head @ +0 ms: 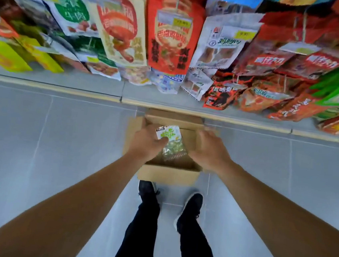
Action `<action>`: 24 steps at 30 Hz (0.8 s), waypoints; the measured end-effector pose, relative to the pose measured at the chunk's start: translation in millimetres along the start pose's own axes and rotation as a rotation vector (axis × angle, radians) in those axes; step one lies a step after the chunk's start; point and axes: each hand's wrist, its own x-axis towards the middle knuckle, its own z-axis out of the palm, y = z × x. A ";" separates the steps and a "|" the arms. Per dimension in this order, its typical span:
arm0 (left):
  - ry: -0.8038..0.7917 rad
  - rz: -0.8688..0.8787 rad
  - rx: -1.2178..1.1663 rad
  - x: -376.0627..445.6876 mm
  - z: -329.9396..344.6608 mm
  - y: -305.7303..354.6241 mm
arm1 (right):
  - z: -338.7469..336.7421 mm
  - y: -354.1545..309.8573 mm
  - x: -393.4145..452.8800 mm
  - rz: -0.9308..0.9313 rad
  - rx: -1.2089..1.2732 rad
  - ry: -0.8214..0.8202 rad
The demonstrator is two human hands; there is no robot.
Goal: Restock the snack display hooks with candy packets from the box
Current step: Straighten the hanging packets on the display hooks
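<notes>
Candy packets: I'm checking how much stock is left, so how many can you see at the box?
1: a green-and-white candy packet held by the left hand over the open cardboard box. Hands hide part of the box, so more may lie inside.

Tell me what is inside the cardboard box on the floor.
Inside the open brown cardboard box, only bare cardboard bottom shows. The green-and-white candy packet, gripped by the left hand, and the right hand cover much of the interior, so more packets cannot be ruled out.

Pale grey tiled floor (59,137), grey shelf base (54,80) with yellowish edge
</notes>
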 end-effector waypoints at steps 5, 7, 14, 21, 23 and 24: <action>-0.037 -0.134 -0.079 63.3 46.7 -50.3 | 63.4 18.8 73.9 0.072 0.086 -0.113; -0.048 -0.179 -0.103 86.9 69.9 -68.4 | 90.0 31.6 101.3 0.088 0.108 -0.138; -0.087 -0.356 -0.189 190.6 187.1 -155.4 | 209.3 103.2 224.7 0.180 0.164 -0.273; -0.095 -0.419 -0.224 310.4 301.6 -240.3 | 327.7 179.9 351.6 0.224 0.203 -0.249; -0.067 -0.461 -0.267 342.1 322.7 -258.7 | 348.8 193.1 382.7 0.273 0.234 -0.274; -0.050 -0.482 -0.296 360.9 336.1 -268.5 | 362.0 202.3 402.6 0.285 0.252 -0.276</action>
